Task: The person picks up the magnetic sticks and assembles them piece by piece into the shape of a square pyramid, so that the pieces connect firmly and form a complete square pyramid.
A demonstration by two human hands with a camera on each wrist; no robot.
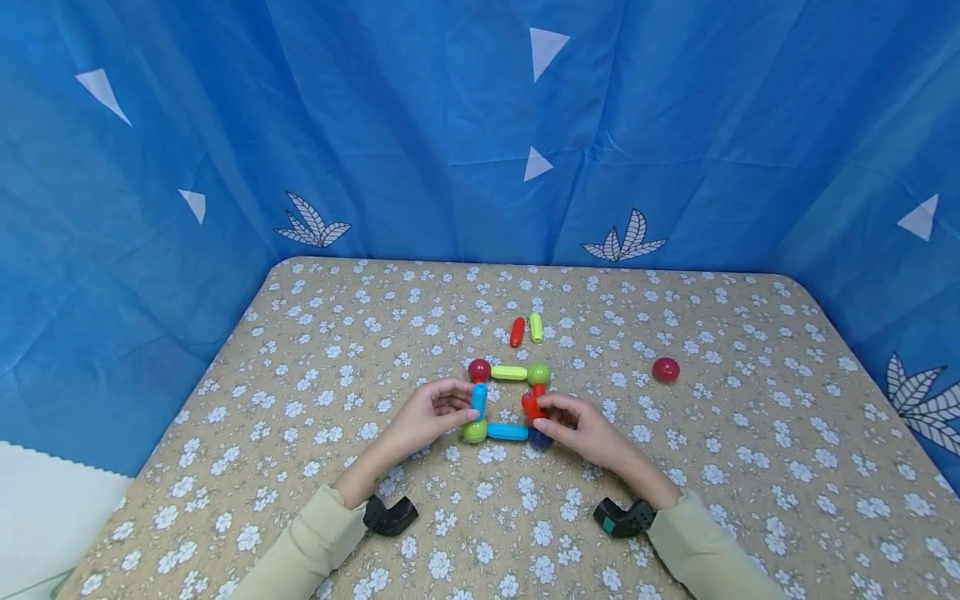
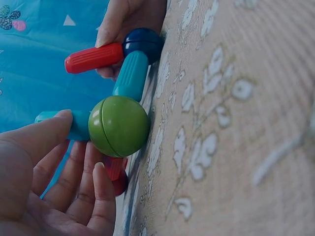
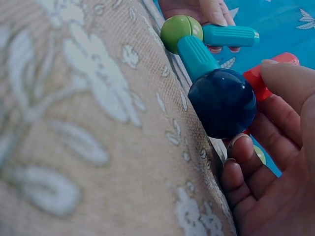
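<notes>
A square of toy balls joined by rods lies on the table. My left hand (image 1: 437, 408) pinches a blue rod (image 1: 479, 401) that stands up from the near-left green ball (image 2: 119, 126). With thumb and fingers, my right hand (image 1: 581, 425) grips a red rod (image 1: 532, 409) rising from the dark blue ball (image 3: 222, 103). Another blue rod (image 1: 507, 432) joins these two balls along the near side. On the far side a yellow-green rod (image 1: 509, 372) links a red ball (image 1: 479, 370) and a green ball (image 1: 538, 374). Red side rods are partly hidden by the hands.
Beyond the square lie a loose red rod (image 1: 517, 332) and a loose yellow-green rod (image 1: 536, 327). A separate red ball (image 1: 665, 370) sits off to the right. The flowered tablecloth (image 1: 300, 400) runs back to a blue curtain (image 1: 450, 125) around the table.
</notes>
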